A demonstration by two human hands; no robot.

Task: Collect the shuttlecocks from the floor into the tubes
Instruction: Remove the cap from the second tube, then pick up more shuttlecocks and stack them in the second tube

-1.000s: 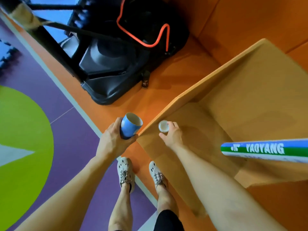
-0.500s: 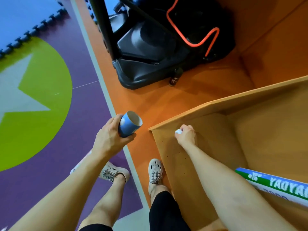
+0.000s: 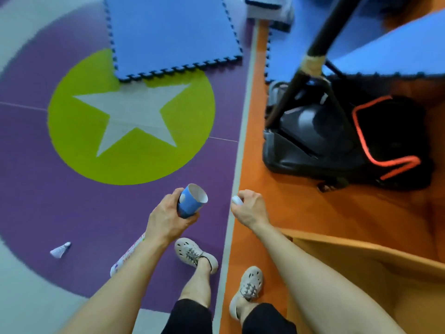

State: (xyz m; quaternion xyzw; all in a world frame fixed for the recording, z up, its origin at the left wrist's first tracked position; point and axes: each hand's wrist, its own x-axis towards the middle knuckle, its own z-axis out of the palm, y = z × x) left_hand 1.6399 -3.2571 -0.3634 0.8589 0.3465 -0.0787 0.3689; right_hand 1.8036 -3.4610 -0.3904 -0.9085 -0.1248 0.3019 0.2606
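Two bare hands reach forward and down over the floor (image 3: 36, 189), forearms nearly straight. Just below the star circle (image 3: 131, 116), the left hand (image 3: 166, 220) has its fingers (image 3: 173, 193) curled round a blue tube (image 3: 190, 201), thumb underneath, open mouth tilted up and rightward. Below and right of the star circle, over the orange strip, the right hand (image 3: 250, 209) is knuckles-up, fingers closed tight on a small white object (image 3: 237, 200); it is mostly hidden, so cannot tell what it is. One shuttlecock (image 3: 60, 249) lies on its side below and left of the star circle. A second tube (image 3: 127, 254), white with print, lies on the floor below the circle, partly behind the left forearm. A black stand base (image 3: 313, 145) sits right of the circle.
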